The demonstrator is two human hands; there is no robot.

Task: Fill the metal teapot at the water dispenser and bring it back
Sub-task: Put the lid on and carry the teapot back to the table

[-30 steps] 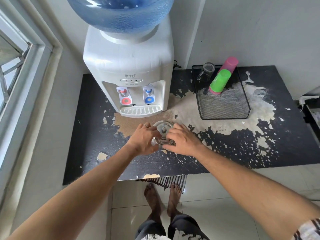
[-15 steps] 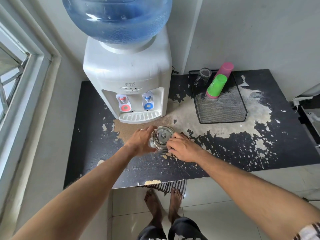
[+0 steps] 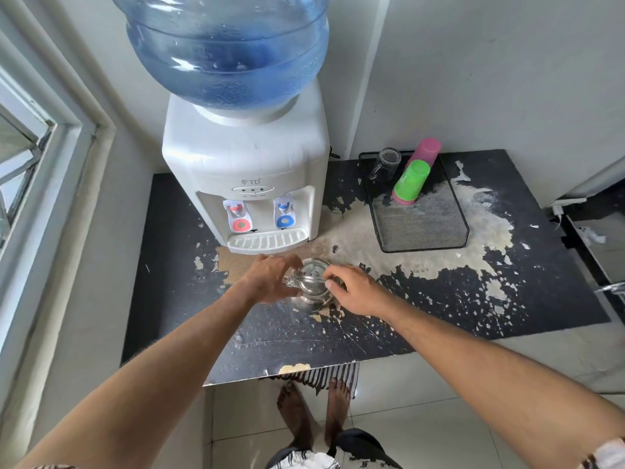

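Left hand (image 3: 270, 277) curled around the left side of the small shiny metal teapot (image 3: 313, 286), fingers partly closed on it; right hand (image 3: 355, 292) pinching at the lid from the right, thumb and fingertips bent. Teapot standing on the worn black tabletop (image 3: 439, 299), just in front of the white water dispenser (image 3: 247, 177) and its drip tray. Two taps, one red, one blue. Beside the dispenser, one black mesh tray (image 3: 422, 225) holding two stacked plastic cups, green over pink, plus one clear glass mug. Teapot body largely hidden by both hands; spout hard to make out.
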